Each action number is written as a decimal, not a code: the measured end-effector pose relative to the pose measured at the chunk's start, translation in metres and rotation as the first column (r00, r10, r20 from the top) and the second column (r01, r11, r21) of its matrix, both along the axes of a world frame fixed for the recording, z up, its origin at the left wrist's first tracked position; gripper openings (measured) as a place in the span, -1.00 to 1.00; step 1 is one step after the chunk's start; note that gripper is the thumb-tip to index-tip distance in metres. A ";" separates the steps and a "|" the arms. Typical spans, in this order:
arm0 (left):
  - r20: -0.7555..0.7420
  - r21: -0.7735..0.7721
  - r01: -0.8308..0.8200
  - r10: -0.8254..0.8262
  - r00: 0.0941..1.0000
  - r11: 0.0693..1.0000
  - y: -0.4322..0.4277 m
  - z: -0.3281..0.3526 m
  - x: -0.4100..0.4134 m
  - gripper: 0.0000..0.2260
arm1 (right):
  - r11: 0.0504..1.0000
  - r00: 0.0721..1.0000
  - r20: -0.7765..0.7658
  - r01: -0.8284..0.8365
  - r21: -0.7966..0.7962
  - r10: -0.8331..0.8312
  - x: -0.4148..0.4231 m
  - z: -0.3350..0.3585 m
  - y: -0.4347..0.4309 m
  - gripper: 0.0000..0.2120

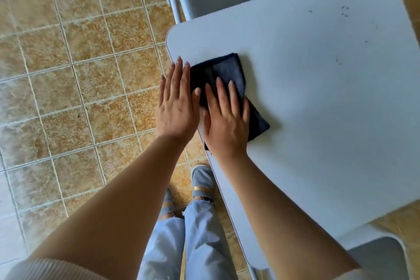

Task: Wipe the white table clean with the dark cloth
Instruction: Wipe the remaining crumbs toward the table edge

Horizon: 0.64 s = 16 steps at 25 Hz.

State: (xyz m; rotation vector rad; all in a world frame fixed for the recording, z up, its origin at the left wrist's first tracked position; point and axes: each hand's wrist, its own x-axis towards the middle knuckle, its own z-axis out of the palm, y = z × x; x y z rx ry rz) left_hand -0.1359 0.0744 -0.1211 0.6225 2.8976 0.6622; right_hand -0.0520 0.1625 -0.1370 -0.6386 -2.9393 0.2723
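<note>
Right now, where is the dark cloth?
In the head view the dark cloth lies on the white table near its left edge, under the flat right hand, with the left hand just to its left.

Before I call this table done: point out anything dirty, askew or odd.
Small dark specks dot the far part of the table, apart from the cloth under the right hand. Nothing else looks odd.

Bare left forearm (118, 188) and right forearm (284, 209) reach forward side by side. The left grip (177, 102), a bare hand, lies palm down, fingers straight and together. The right grip (226, 118) lies palm down just beside it, fingers straight, slightly spread.
</note>
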 end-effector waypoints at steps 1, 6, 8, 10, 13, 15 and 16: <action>0.008 -0.019 0.023 -0.023 1.000 1.000 -0.001 0.001 0.002 -0.50 | 1.000 0.999 0.036 -0.019 -0.001 0.019 0.026 0.002 -0.012 -0.53; 0.047 -0.074 0.212 -0.209 0.977 0.974 0.011 -0.005 0.033 -0.49 | 0.999 0.989 0.150 -0.014 0.050 0.006 0.154 0.012 -0.015 -0.49; 0.039 -0.083 0.283 -0.280 0.959 0.956 0.019 -0.009 0.046 -0.48 | 0.989 0.979 0.162 0.105 0.106 -0.122 0.181 0.013 0.007 -0.51; 0.029 -0.098 0.332 -0.331 0.943 0.938 0.027 -0.012 0.052 -0.48 | 0.936 0.931 0.130 0.326 0.131 -0.342 0.179 0.007 0.033 -0.54; 0.014 -0.103 0.379 -0.380 0.925 0.920 0.047 -0.011 0.055 -0.48 | 0.741 0.741 -0.009 0.671 0.009 -0.671 0.128 -0.001 0.073 -0.54; -0.008 -0.106 0.396 -0.399 0.917 0.912 0.065 -0.010 0.054 -0.50 | 0.694 0.692 -0.054 0.719 -0.038 -0.720 0.093 -0.003 0.085 -0.54; -0.016 -0.103 0.396 -0.400 0.917 0.912 0.076 -0.008 0.053 -0.51 | 0.730 0.728 -0.065 0.683 -0.018 -0.682 0.085 -0.003 0.085 -0.55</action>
